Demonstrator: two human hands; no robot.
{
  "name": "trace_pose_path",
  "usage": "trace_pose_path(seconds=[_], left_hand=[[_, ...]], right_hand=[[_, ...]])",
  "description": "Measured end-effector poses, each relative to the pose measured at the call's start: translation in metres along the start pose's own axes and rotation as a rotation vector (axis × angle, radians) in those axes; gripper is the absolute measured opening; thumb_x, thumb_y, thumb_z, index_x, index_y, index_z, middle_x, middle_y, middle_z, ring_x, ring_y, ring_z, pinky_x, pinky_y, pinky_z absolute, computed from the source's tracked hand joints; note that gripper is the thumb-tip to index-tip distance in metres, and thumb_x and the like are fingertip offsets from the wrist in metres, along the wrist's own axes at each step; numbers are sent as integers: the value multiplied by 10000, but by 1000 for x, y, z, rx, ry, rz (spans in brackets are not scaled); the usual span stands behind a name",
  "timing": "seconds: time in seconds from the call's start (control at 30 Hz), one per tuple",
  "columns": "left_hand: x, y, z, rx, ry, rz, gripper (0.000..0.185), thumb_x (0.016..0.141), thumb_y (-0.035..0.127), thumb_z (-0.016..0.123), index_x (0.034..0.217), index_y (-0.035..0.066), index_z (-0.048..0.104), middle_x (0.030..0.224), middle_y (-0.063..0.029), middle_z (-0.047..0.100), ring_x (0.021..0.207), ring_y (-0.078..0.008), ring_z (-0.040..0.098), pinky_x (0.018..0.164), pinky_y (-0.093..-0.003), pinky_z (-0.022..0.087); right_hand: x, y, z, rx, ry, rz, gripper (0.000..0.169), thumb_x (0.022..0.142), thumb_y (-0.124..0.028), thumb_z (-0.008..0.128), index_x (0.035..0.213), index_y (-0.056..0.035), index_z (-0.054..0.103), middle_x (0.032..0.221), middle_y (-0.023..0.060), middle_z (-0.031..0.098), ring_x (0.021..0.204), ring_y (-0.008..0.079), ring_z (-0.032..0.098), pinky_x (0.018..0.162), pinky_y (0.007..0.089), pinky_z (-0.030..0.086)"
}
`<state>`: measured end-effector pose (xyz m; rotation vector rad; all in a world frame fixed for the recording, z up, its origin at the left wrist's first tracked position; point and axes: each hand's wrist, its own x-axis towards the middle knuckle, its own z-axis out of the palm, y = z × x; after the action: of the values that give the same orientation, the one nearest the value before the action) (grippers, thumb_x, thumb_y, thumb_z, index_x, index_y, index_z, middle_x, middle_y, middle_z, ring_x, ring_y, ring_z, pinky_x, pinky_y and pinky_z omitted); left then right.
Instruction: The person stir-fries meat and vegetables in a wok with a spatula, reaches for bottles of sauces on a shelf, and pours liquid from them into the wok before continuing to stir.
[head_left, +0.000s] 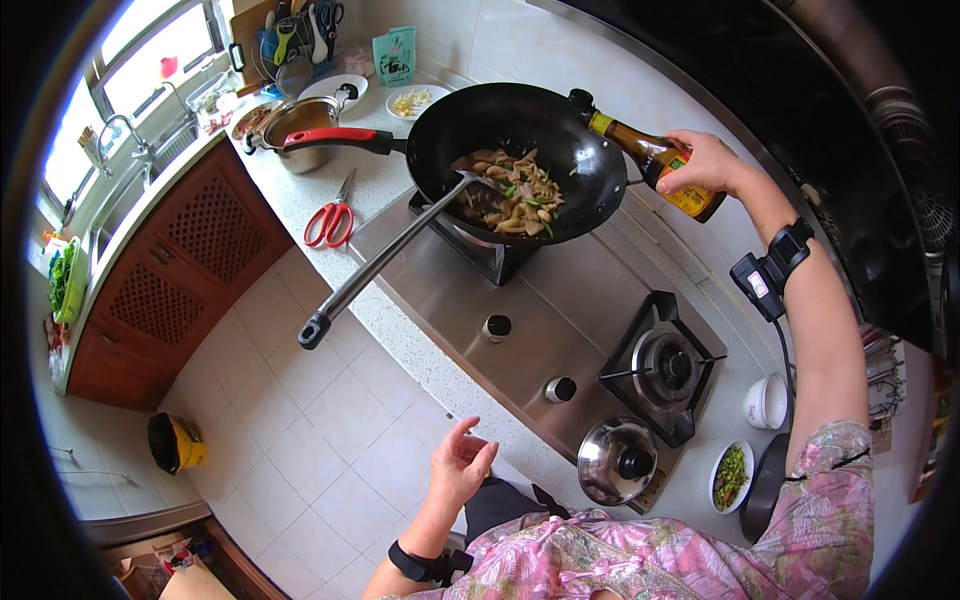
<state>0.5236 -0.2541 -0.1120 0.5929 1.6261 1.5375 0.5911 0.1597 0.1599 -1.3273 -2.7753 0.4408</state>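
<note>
My right hand (703, 163) grips a brown glass sauce bottle (637, 146) with a yellow label that bears writing. The bottle is tilted, its black-topped neck by the far right rim of a black wok (592, 202). Sliced meat or mushroom pieces with green bits (525, 199) lie in the wok. A metal spatula (390, 259) rests in it, its handle sticking out over the counter edge. The wok's red handle (337, 136) points left. My left hand (461, 461) holds nothing; its fingers are half curled and apart in front of my body.
Red-handled scissors (330, 223) and a steel pot (304, 154) are left of the wok. A plate of chopped garlic (411, 102) sits behind. On the right are a free gas burner (667, 367), a pot lid (617, 461), a bowl of chopped greens (731, 476) and a white bowl (766, 402).
</note>
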Motion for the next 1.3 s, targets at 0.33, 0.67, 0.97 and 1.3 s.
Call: trace_pose_path(seconds=[0.33,0.67,0.97,1.3], left_hand=[[-1,-3,-1,-18,9,0,416,765,78,662,1135,12,482,722,-59,615,614,-84,575,540,-212,468],[-2,-3,-2,-11,18,8,409,767,75,659,1128,12,479,714,-54,607,605,-78,564,525,-210,460],[-2,0,-3,-40,7,-57,412,762,45,657,1136,17,487,755,-69,617,695,-100,592,639,-226,487],[-5,3,-4,-31,16,-21,401,771,62,652,1133,16,487,728,-58,612,636,-85,574,564,-213,467]], right_hand=[[7,-5,-1,-35,-8,-22,826,457,-314,756,1181,-15,494,1107,156,550,986,244,544,881,308,416],[6,-14,-4,-72,-74,-24,800,466,-273,759,1170,-2,494,1098,145,553,996,230,534,895,297,396],[11,-10,0,-59,-1,-35,775,479,-266,753,1164,-4,500,1071,135,562,972,219,539,879,289,401],[-4,-15,10,356,6,-91,749,538,-283,789,1174,-21,490,1089,115,557,957,192,548,861,295,422]])
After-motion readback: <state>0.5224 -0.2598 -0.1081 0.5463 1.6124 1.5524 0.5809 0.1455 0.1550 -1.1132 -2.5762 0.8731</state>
